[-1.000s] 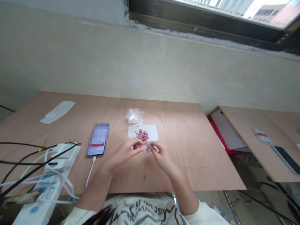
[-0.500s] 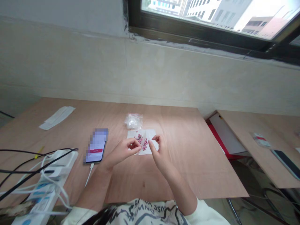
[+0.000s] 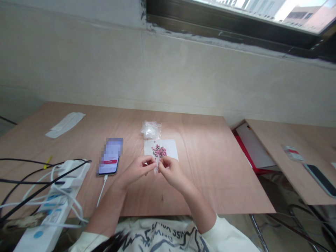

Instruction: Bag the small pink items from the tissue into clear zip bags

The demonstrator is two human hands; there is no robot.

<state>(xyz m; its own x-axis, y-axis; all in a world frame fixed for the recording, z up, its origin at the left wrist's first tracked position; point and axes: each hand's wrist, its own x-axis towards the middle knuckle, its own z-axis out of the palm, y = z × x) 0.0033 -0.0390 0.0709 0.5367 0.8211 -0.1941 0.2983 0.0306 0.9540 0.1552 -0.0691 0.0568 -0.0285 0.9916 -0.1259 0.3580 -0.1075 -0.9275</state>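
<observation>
Several small pink and dark beads [image 3: 159, 150] lie in a pile on a white sheet [image 3: 172, 147] on the wooden table. Just in front of the pile, my left hand [image 3: 140, 168] and my right hand [image 3: 170, 170] meet over the sheet's near edge. A small clear plastic piece [image 3: 156, 168], probably a bag, shows between them, with the fingertips of both hands pinched on it. Behind the sheet rests a clear plastic bag [image 3: 152, 130].
To the left lie a phone [image 3: 109, 157] on a white charging cable, a white power strip [image 3: 56, 210] with tangled cables, and a white folded mask-like item [image 3: 65, 125]. A second table [image 3: 283, 140] at the right holds another phone [image 3: 320, 179] and a small packet [image 3: 293, 153].
My right hand has moved left and closed its fingers on the clear plastic piece beside my left hand. The plastic piece has come nearer to me, off the bead pile. The view has tilted down slightly.
</observation>
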